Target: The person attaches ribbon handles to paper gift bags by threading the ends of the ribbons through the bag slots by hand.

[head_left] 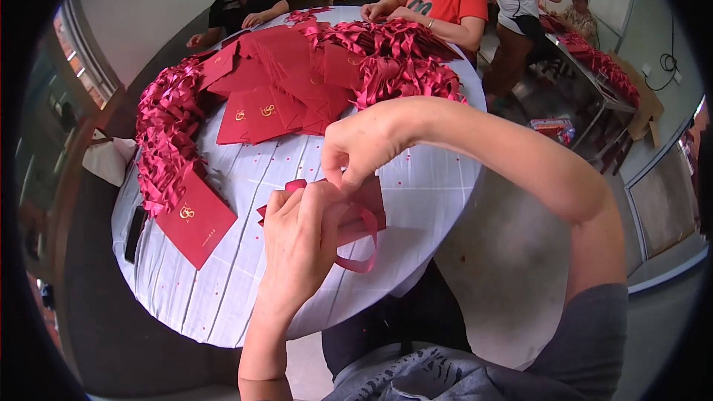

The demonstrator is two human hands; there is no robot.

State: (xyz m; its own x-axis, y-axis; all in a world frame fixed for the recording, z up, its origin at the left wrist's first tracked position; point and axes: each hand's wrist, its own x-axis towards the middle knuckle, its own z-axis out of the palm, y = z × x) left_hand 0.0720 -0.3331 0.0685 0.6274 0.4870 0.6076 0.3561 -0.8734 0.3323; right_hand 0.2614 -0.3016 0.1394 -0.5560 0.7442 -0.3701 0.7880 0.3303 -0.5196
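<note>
A small dark-red paper bag (369,200) lies under my two hands near the front of the round table. My left hand (301,226) is closed on it, fingers curled over its upper part. A pinkish-red satin ribbon (359,261) loops out from beside that hand and hangs to the right over the bag. A short bit of ribbon also shows above my left knuckles. My right hand (368,141) reaches in from the right with thumb and forefinger pinched together, right against my left fingers. What sits in that pinch is hidden.
The white-covered table (223,289) bears a pile of flat red bags (278,74), ribbon heaps (167,134), a single red bag (197,221) and a black phone-like object (135,234). Two people sit across; others stand or sit by a side table (601,96).
</note>
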